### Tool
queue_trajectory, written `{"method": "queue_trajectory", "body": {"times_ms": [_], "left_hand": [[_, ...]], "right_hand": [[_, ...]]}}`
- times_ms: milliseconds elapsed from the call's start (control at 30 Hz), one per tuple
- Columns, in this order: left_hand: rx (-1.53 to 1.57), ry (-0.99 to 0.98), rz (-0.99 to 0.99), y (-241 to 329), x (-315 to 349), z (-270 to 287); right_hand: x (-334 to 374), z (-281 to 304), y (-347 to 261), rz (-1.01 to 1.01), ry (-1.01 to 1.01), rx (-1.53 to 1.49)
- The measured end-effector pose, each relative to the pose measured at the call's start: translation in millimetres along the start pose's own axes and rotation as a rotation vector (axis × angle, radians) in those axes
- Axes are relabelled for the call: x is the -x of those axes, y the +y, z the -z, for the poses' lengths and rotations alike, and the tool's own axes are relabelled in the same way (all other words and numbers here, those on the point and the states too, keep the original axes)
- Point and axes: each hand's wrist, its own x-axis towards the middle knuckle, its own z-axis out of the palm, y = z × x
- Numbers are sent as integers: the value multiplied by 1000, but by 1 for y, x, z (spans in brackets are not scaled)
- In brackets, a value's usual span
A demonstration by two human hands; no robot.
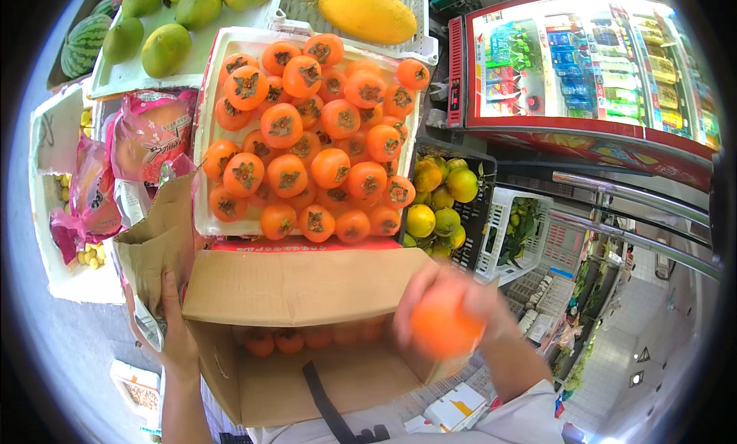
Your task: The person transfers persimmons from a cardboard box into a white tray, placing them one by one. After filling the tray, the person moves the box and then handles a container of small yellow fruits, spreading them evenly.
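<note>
Above the carton [292, 287], the right hand [487, 300] clasps a persimmon [447, 321].

We stood in a fruit shop: around us were heaped persimmons [331, 168], yellow melons [367, 16], watermelons [83, 48] and a lit fridge [553, 124] full of drinks [572, 69].

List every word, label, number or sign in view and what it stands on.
Wording not copied here, only where it stands:
Pink bag: dark, script-like lettering.
Red strip just beyond the cardboard box: pale characters, too small to read.
White foam box: a dark mark, unclear.
Drink bottles in the cooler: labels too small to read.
Cardboard box's tan faces: none made out.
</note>
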Motion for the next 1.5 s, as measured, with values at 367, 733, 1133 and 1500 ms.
{"method": "queue_trajectory", "body": {"times_ms": [367, 733, 1133, 1500], "left_hand": [[45, 21, -2, 4, 0, -1], [33, 66, -10, 5, 3, -6], [-205, -1, -178, 14, -3, -1], [-254, 82, -452, 11, -11, -4]], "right_hand": [[-200, 171, -113, 316, 508, 1942], [-230, 192, -89, 433, 566, 2093], [-28, -12, 50, 977, 388, 1414], [38, 47, 255, -365, 401, 1770]]}}
